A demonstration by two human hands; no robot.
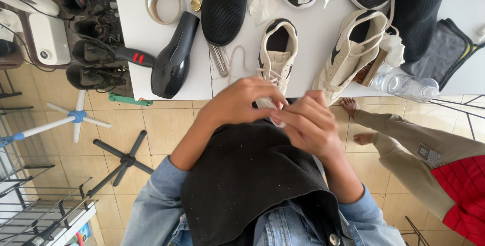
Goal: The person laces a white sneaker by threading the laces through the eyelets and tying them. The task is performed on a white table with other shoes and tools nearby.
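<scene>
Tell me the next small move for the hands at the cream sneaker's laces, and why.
Probably draw the lace end through and snug it. Both the left hand and right hand pinch together at the toe end of the cream sneaker, which lies at the white table edge, with a loose lace loop trailing beside it.

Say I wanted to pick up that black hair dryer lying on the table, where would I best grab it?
Probably by the narrow handle end of the black hair dryer, coming from above. It lies flat on the white table, its wide body near the edge, its handle toward the tape roll, with bare table either side.
</scene>
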